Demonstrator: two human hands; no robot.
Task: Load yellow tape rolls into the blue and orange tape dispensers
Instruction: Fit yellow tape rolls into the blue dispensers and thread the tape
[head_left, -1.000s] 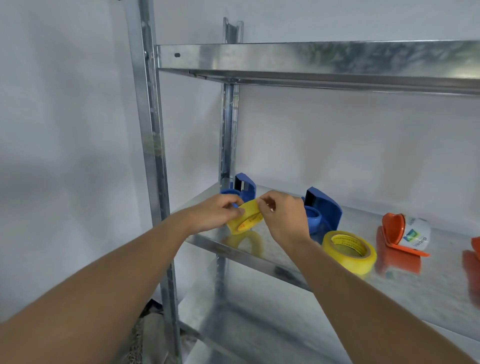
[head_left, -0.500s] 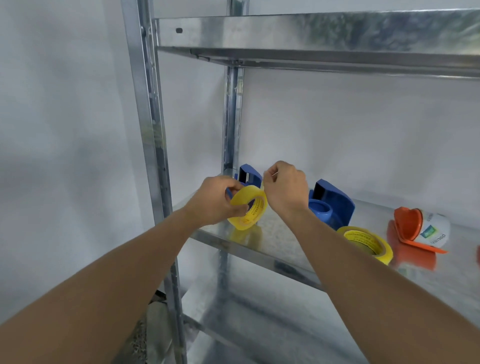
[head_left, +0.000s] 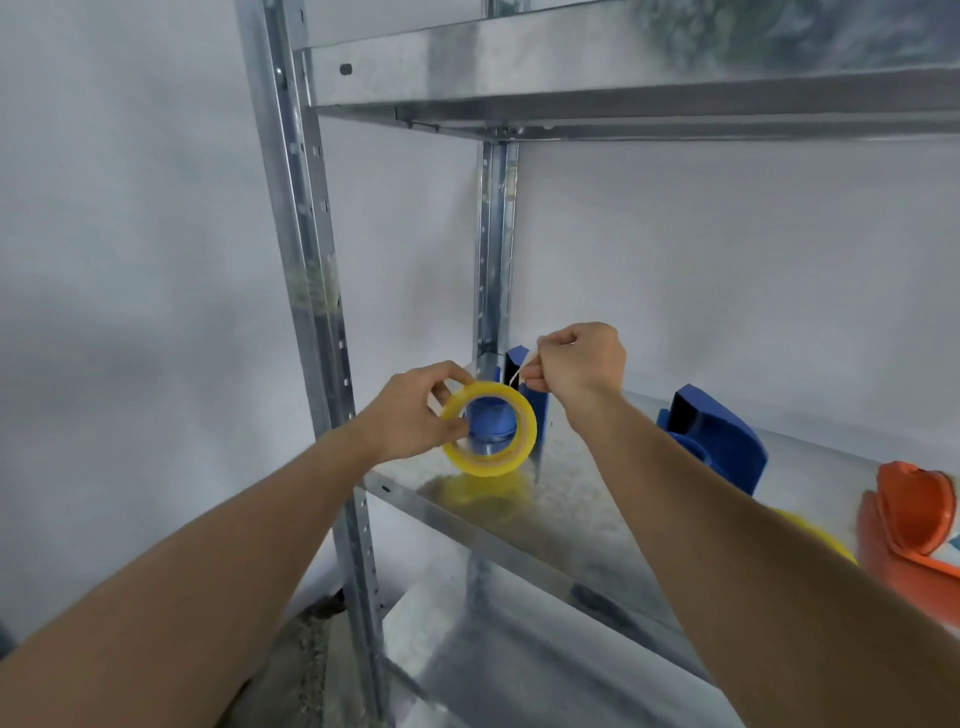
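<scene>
Head view, left hand: the left hand (head_left: 415, 415) grips a yellow tape roll (head_left: 489, 429) at its left rim, fingers curled round the outer band and thumb at the inner edge, and holds it upright just above the shelf (head_left: 571, 499).
Head view, right hand: the right hand (head_left: 579, 364) pinches the free tape end (head_left: 518, 375) between thumb and curled fingers, up and to the right of the roll; a short strip runs from the roll's top to that pinch.
Where the roll is: in front of the near blue dispenser (head_left: 519, 410), whose blue hub (head_left: 491, 421) shows through the roll's hole; whether the roll is already seated on the hub or only held before it, I cannot tell.
Key relation: the roll's axis points roughly toward the camera and looks lined up with the hub. The left hand is the nearer one for pushing it on; the right hand's strip lies up and toward the dispenser's upper end.
Edges and room: the roll hangs close to the shelf's front edge and the rear upright post (head_left: 493, 260) stands just behind the dispenser, so room is tight on the left; the shelf surface to the right is open up to a second blue dispenser (head_left: 717, 441).
Other task things: an orange dispenser (head_left: 914, 514) lies at the right edge; a second yellow roll (head_left: 815, 535) peeks out behind the right forearm.
Judgement: one roll is being fitted; the others seem to be waiting.
</scene>
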